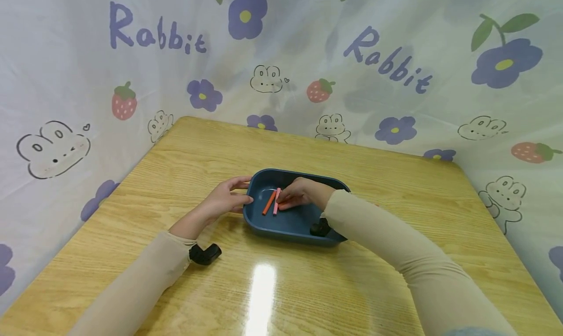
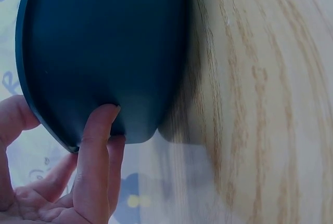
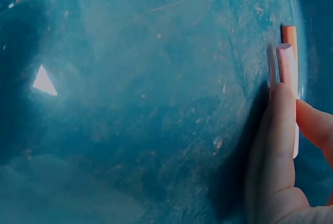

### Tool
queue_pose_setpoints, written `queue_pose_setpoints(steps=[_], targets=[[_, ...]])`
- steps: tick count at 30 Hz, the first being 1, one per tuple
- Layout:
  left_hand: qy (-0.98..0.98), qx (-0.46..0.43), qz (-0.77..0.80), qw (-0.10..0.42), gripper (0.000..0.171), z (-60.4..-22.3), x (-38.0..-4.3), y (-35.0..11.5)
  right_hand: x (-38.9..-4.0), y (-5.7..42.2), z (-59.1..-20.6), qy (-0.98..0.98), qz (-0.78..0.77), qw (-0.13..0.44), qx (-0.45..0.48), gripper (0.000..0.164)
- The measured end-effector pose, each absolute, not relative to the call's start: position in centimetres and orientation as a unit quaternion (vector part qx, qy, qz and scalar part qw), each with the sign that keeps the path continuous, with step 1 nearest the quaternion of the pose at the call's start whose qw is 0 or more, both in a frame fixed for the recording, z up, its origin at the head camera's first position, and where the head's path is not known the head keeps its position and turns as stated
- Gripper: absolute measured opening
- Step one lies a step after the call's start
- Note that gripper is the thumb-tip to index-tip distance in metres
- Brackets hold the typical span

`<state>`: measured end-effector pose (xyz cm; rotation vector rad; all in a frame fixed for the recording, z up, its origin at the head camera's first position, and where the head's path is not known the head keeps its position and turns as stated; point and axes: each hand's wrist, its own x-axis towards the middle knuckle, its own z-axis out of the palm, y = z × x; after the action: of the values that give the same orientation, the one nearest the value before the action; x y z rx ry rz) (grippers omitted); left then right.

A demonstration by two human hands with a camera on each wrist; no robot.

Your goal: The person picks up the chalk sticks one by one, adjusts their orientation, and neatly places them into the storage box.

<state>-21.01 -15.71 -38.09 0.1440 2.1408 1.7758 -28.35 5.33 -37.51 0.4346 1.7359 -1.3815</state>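
A dark blue rectangular basin (image 1: 299, 223) with rounded corners stands on the table. My left hand (image 1: 226, 197) grips its left end, thumb over the rim and fingers against the outer wall (image 2: 104, 52). Inside the basin, my right hand (image 1: 301, 192) pinches a slim pink stick (image 3: 287, 68) between thumb and fingers; it looks like a crayon or chalk. An orange stick (image 1: 269, 202) of similar size lies just left of the pink one. Another bit of orange shows under the right fingers, mostly hidden by the hand.
The wooden table (image 1: 211, 297) has a printed cloth (image 1: 290, 43) hanging along its back and sides. Black wrist mounts (image 1: 205, 254) stick out from both sleeves. A small orange piece (image 1: 377, 205) peeks out beyond the right forearm, which covers the basin's right end.
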Motion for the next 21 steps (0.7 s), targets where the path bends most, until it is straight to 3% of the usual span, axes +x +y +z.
queue_pose_setpoints(steps=[21], targets=[[0.758,0.050,0.627,0.170,0.061,-38.1,-20.8,-15.8,-28.1,6.4,-36.7,0.701,-0.566,0.413,0.131,0.029]])
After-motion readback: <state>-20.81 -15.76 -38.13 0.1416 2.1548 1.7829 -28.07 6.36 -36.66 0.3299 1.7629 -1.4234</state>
